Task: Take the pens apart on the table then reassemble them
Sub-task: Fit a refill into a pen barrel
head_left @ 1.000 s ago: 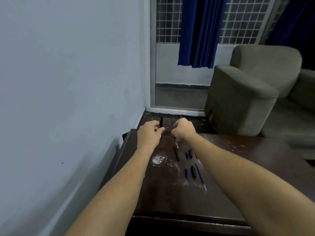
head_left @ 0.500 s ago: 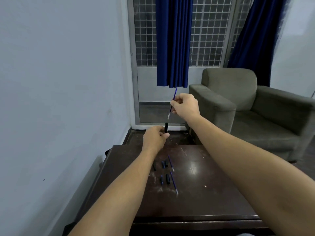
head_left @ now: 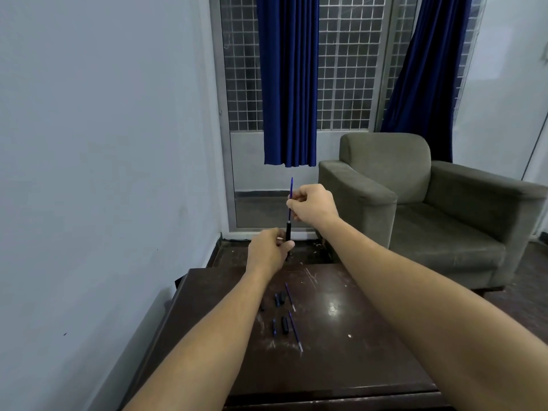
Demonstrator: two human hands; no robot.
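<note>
The grey armchair (head_left: 415, 203) fills the right of the frame, and the dark table (head_left: 370, 366) spans the lower centre. At centre, the left hand (head_left: 267, 253) grips a black pen barrel (head_left: 288, 234) upright above the table's far edge. Just above, the right hand (head_left: 314, 207) pinches a blue refill (head_left: 291, 186), now nearly upright with its lower end at the barrel's mouth, no longer tilted as 0.5 s ago. 2 loose refills (head_left: 290, 296) and small black pieces (head_left: 284, 325) lie unmoved on the table.

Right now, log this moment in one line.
left hand: grips black barrel | right hand: pinches blue refill at barrel top | table: two loose refills, dark parts
</note>
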